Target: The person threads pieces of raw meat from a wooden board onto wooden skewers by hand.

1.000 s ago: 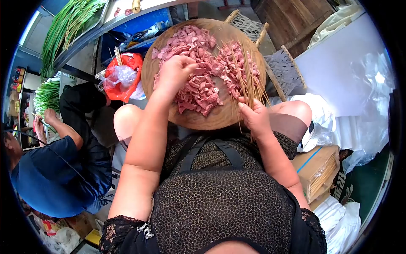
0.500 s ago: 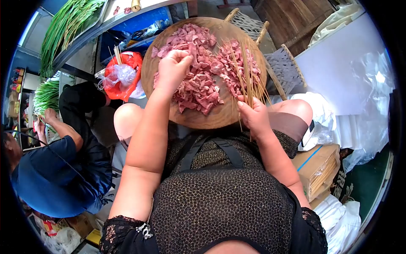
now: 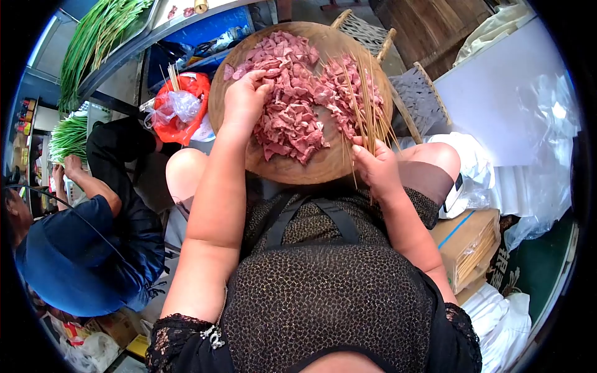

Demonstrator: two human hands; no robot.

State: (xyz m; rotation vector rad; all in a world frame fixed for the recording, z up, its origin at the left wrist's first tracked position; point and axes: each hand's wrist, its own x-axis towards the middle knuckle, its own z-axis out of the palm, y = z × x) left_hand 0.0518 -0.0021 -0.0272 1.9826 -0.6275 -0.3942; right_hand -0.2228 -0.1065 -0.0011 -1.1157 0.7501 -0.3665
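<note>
A round wooden board (image 3: 258,163) lies in front of my lap with pieces of raw meat (image 3: 292,118) heaped on its left and middle. My left hand (image 3: 246,99) is over the left side of the heap, its fingers pinched together; whatever they hold is too small to make out. On the right side, my right hand (image 3: 377,166) is closed around a bundle of thin wooden skewers (image 3: 368,118), which fan out upward over a second pile of meat (image 3: 339,87). Some skewer tips stick out below the hand.
At the left, a person in blue (image 3: 74,261) handles green stalks (image 3: 69,138). A red bag (image 3: 180,127) with skewers stands left of the board. Woven stools (image 3: 420,102) are behind it at right. A cardboard box (image 3: 463,245) sits by my right knee.
My left hand has come down from above the heap and shifted slightly left, and the meat piece seen at its fingertips no longer shows. My right hand has barely moved.
</note>
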